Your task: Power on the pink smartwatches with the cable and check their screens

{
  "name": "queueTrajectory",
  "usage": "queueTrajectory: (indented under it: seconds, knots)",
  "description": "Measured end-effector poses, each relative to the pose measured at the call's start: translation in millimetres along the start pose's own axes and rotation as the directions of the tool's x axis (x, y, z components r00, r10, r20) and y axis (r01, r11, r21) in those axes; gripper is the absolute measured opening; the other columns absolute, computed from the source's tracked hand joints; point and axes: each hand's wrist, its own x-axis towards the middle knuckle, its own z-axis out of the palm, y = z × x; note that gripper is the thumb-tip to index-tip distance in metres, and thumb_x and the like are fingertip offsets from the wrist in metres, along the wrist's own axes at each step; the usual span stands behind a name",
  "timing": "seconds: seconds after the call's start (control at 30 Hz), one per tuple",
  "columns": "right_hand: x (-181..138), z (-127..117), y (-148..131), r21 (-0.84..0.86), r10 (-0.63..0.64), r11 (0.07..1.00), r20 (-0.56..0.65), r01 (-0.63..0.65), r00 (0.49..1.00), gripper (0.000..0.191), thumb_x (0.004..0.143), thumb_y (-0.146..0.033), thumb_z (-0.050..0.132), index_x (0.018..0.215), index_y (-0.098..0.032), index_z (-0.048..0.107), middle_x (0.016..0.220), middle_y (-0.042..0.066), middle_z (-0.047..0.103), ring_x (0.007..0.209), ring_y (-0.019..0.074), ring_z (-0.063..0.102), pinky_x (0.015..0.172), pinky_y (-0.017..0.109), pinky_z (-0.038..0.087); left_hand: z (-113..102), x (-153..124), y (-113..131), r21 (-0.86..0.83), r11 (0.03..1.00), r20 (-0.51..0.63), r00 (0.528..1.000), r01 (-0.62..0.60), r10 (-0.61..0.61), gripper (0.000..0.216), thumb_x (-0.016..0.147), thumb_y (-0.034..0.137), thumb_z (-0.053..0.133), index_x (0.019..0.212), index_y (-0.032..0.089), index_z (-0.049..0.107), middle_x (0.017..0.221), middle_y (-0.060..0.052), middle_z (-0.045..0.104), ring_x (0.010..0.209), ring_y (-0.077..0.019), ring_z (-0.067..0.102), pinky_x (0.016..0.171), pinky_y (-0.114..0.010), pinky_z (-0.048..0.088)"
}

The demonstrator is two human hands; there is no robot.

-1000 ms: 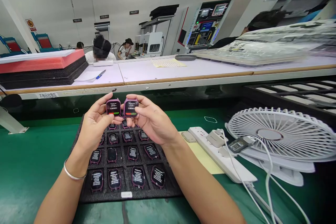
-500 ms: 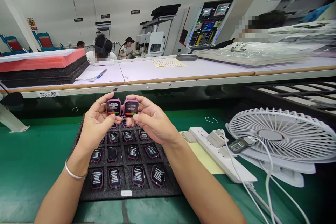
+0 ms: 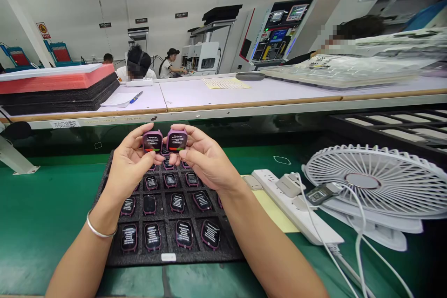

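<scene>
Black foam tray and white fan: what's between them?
A long white plastic power strip and a flat yellow sheet, seen in the head view.

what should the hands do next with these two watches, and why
Probably lower both into the foam tray: the left hand and right hand hold the left watch and right watch side by side above it, screens lit.

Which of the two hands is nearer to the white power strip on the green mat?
Right. The right hand holds a purple watch to the left of the power strip. The left hand holds a second watch farther left, beyond the right hand.
</scene>
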Motion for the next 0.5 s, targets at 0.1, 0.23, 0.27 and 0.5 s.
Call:
queueTrajectory:
  seconds: [0.1,0.23,0.27,0.5]
  knots:
    - [-0.3,0.0,0.0,0.006,-0.004,1.000,0.005,0.004,1.000,0.046,0.075,-0.011,0.067,0.119,-0.024,0.061,0.101,0.000,0.068,0.068,0.0100,0.065,0.066,0.028,0.055,-0.2,-0.1,0.2,0.006,1.000,0.003,1.000,0.002,-0.002,0.050,0.077,0.014,0.076,0.126,0.022,0.064,0.102,-0.004,0.074,0.068,-0.0119,0.072,0.069,-0.025,0.064]
    - [-0.3,0.3,-0.3,0.006,0.002,1.000,0.007,-0.002,1.000,0.047,0.074,-0.010,0.065,0.118,-0.025,0.061,0.102,0.001,0.068,0.068,0.0108,0.065,0.068,0.030,0.056,-0.9,-0.4,-0.3,0.017,1.000,-0.001,1.000,0.000,0.000,0.050,0.078,0.014,0.075,0.126,0.023,0.064,0.101,-0.004,0.074,0.068,-0.0127,0.072,0.070,-0.026,0.064]
    - [-0.3,0.4,-0.3,0.008,0.000,1.000,0.010,-0.001,1.000,0.047,0.074,-0.010,0.065,0.119,-0.025,0.061,0.103,0.001,0.068,0.069,0.0109,0.065,0.068,0.030,0.056,-0.9,-0.6,-0.5,0.015,1.000,0.000,1.000,-0.003,0.003,0.050,0.078,0.013,0.074,0.126,0.023,0.064,0.101,-0.003,0.074,0.068,-0.0125,0.072,0.070,-0.026,0.064]
    - [0.6,-1.9,2.9,-0.002,-0.025,1.000,0.040,0.026,0.999,0.048,0.076,-0.010,0.064,0.121,-0.024,0.059,0.104,0.001,0.067,0.070,0.0101,0.065,0.068,0.028,0.057,-1.0,0.1,-3.1,-0.004,1.000,0.022,0.999,-0.030,0.030,0.051,0.078,0.009,0.073,0.126,0.023,0.064,0.100,-0.001,0.073,0.067,-0.0101,0.073,0.068,-0.021,0.064]
